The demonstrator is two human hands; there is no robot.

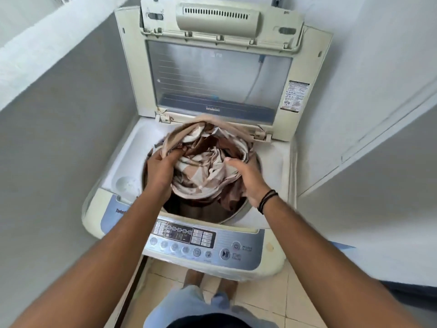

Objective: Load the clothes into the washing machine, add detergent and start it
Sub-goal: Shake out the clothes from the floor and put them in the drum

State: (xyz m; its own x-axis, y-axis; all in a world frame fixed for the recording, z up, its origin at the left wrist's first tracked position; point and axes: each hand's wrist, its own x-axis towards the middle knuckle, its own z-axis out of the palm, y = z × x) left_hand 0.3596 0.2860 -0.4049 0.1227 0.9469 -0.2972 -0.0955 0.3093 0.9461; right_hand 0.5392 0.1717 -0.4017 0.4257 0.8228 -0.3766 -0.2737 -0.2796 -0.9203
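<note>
A cream top-loading washing machine stands in front of me with its lid raised upright. A bundle of brown, beige and white patterned cloth fills the drum opening and rises above its rim. My left hand grips a fold of the cloth at the bundle's left side. My right hand, with black bands on the wrist, lies on the bundle's right side with its fingers curled into the cloth. The control panel with a lit display sits at the near edge, below my forearms.
Grey-white walls close in on both sides of the machine. A round recess sits in the machine's top at the left of the drum. Beige floor tiles and my legs show below the panel.
</note>
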